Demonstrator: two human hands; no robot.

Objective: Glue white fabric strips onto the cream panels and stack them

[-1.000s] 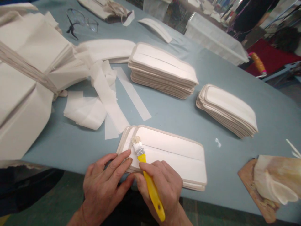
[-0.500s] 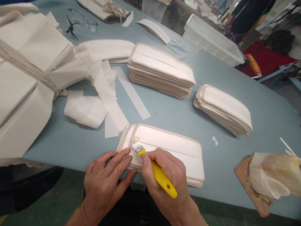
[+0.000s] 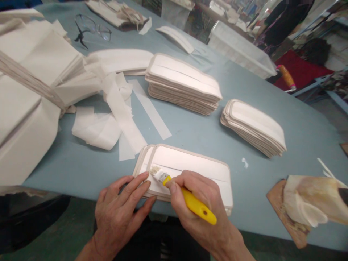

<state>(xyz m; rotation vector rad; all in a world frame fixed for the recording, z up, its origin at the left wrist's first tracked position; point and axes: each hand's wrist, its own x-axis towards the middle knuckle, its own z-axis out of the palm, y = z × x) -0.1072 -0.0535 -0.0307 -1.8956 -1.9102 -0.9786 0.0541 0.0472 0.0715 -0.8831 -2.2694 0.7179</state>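
My right hand (image 3: 199,208) is closed around a yellow-handled brush (image 3: 187,199). Its whitish bristles rest on the left end of the top white panel of a small stack (image 3: 198,166) at the table's near edge. My left hand (image 3: 121,214) lies open, fingers flat on the stack's left corner, just beside the bristles. A seam line runs lengthwise along the top panel.
Two taller stacks of the same panels (image 3: 183,83) (image 3: 254,127) sit farther back on the blue table (image 3: 54,163). White fabric strips (image 3: 119,108) and big cloth bundles (image 3: 29,90) fill the left. A glue-stained container on a board (image 3: 307,203) is at right. Glasses (image 3: 91,27) lie far left.
The brush handle has swung from pointing toward me to pointing right, and the bristles slid slightly left on the panel. My left hand stayed put.
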